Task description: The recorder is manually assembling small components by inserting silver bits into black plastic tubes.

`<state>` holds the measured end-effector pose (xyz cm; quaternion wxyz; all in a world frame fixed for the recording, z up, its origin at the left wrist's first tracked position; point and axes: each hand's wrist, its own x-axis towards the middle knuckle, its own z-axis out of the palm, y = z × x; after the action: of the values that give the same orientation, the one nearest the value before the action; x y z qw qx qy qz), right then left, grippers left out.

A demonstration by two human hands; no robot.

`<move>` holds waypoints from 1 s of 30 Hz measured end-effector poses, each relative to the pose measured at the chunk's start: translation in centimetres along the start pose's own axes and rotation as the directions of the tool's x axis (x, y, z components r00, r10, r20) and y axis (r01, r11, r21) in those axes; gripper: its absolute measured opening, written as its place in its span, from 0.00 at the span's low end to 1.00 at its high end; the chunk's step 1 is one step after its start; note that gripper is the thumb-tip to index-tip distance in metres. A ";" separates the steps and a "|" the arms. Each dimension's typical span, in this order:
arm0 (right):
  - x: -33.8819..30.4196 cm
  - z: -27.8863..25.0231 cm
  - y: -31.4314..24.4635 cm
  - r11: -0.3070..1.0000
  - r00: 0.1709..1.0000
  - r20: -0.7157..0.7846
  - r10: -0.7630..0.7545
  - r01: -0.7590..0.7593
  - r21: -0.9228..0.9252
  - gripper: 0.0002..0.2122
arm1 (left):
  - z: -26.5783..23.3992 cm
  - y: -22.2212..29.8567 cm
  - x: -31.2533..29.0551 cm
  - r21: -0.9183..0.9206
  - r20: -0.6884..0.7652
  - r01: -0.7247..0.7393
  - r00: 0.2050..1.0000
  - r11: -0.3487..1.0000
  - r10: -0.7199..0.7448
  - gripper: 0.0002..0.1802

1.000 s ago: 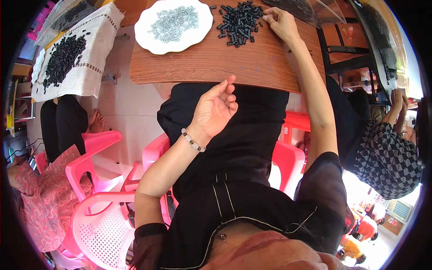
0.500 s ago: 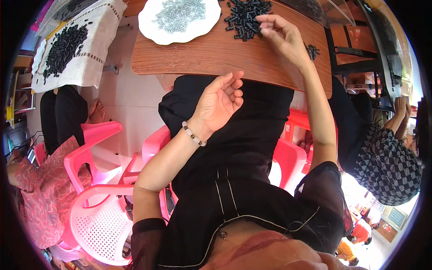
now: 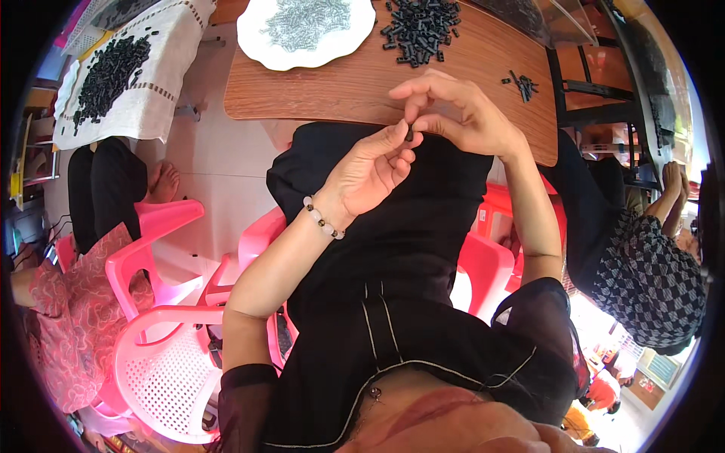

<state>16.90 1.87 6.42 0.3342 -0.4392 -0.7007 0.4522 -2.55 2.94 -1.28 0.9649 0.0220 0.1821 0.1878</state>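
Observation:
Just in front of the table's near edge my two hands meet at a small black cylindrical piece. My left hand, with a beaded bracelet at the wrist, pinches it between thumb and fingers. From the right, my right hand has its thumb and a finger at the top of the same piece, its forefinger stretched out above. Beyond them on the brown table lies a heap of similar black pieces. A white scalloped plate holds many small clear pieces.
A small group of thin dark pieces lies at the table's right. On the left, another table with a white cloth bears more black pieces. Pink plastic chairs stand behind. People sit on both sides, one in a checked top.
My right hand has come from the black heap toward me and left, meeting my left hand. A small black piece now sits between my fingertips. My left hand has closed on it.

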 end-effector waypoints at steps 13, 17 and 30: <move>9.5 -1.3 1.6 0.785 0.942 -0.144 -0.303 0.161 -0.599 0.06 | 0.1 -0.3 0.0 0.024 0.005 -0.061 0.998 0.998 0.061 0.15; 12.9 -0.9 2.4 0.711 0.947 -0.078 -0.311 0.178 -0.680 0.05 | -0.2 -0.5 0.2 0.031 0.001 -0.069 0.998 0.997 0.069 0.14; 15.6 0.5 5.4 0.521 0.952 -0.070 -0.299 0.101 -0.848 0.04 | -0.2 -0.4 0.0 0.048 -0.050 -0.064 0.997 0.997 0.066 0.14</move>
<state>12.10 17.10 2.37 0.2054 -0.5051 -0.8378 -0.0259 -2.53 2.56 -1.54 0.9525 0.0454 0.2105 0.2154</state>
